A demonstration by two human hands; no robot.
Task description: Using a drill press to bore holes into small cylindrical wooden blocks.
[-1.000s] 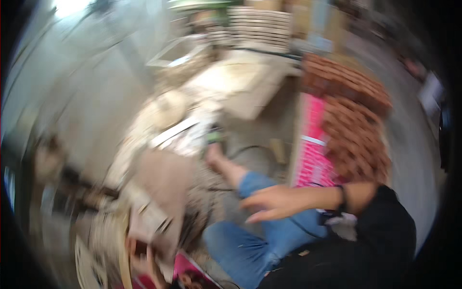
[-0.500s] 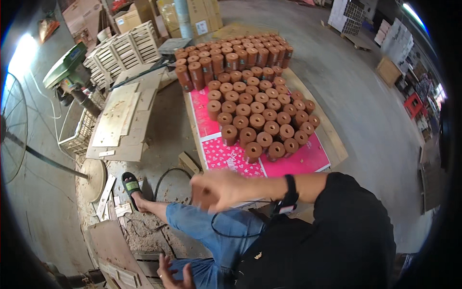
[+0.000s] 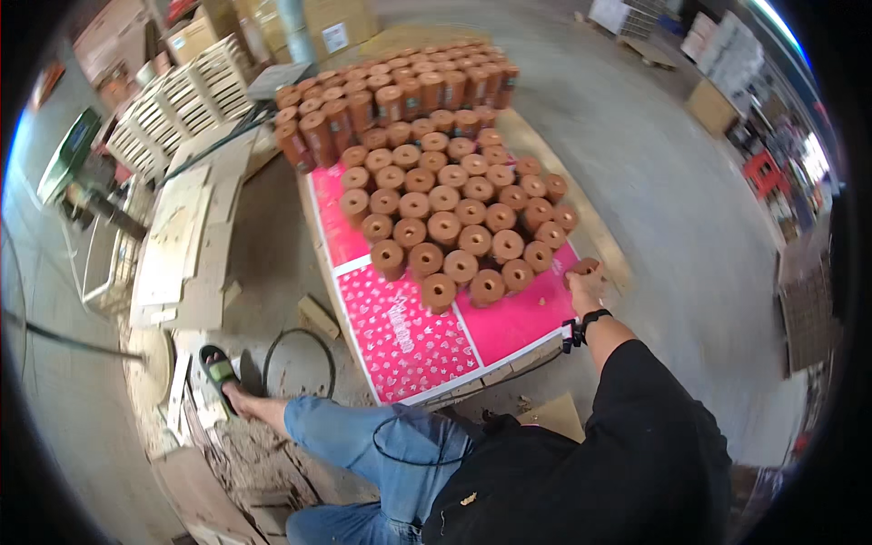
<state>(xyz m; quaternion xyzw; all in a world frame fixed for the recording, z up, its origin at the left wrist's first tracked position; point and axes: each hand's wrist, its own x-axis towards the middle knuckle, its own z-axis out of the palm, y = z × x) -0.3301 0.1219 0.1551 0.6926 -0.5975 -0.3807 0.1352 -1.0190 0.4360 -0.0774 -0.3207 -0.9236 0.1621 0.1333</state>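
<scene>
My right hand reaches out to the right edge of the pink printed sheet. Its fingers close round a reddish-brown cylinder with a hole in its end. This piece sits just right of the front rows of similar cylinders, which stand upright, hole ends up, on the sheet. Whether its base touches the sheet I cannot tell. Behind them, a taller block of cylinders is packed tightly together. My left hand is out of the picture.
A wooden board lies to the left, by a green machine and a pale crate. A black cable loops near my sandalled foot. Cardboard boxes stand at the back.
My right hand has moved from above my lap out to the right edge of the sheet, carrying the cylinder. My left hand has left the picture. The view has shifted right.
</scene>
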